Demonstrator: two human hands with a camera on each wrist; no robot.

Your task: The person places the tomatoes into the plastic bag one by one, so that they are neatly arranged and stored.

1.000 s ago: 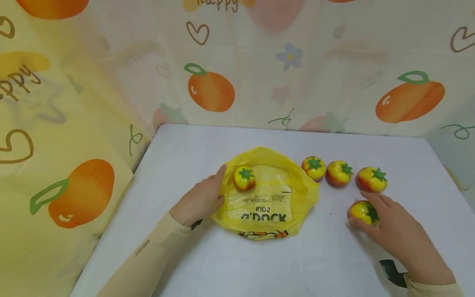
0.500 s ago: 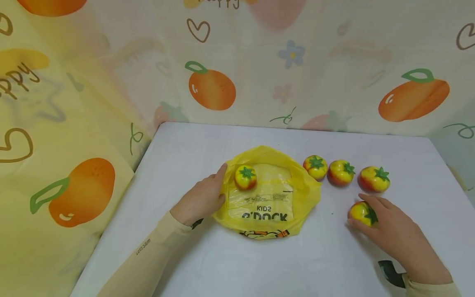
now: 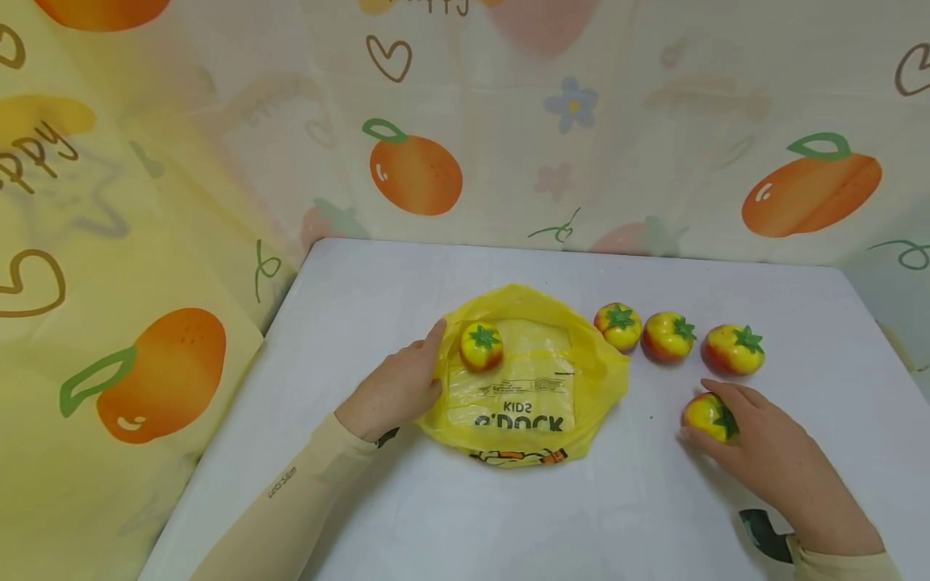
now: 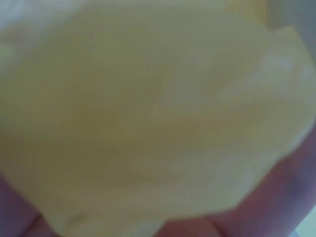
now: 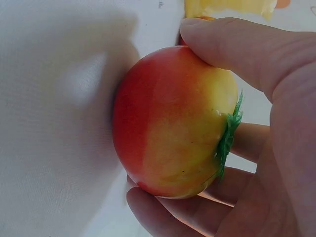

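The right hand (image 3: 773, 456) curls its thumb and fingers (image 5: 232, 47) round a yellow-red toy tomato (image 3: 710, 416) that sits on the white table (image 3: 654, 516); the wrist view shows thumb above and fingers below, pinching the tomato with its green calyx toward the palm. Just beyond those fingertips, apart from them, stands a row of three more tomatoes (image 3: 668, 336), the nearest one (image 3: 732, 349) just past the fingertips.

Between the two hands lies a yellow plastic bag (image 3: 523, 379), flat on the table with black printing on it. A fifth tomato (image 3: 480, 346) rests on the bag, just beside the left fingertips. The left hand (image 3: 395, 391) lies at the bag's left edge, its fingers close together against the plastic; whether they pinch the rim I cannot tell, as the left wrist view shows only blurred yellow film. Nothing lies between the held tomato and the bag.
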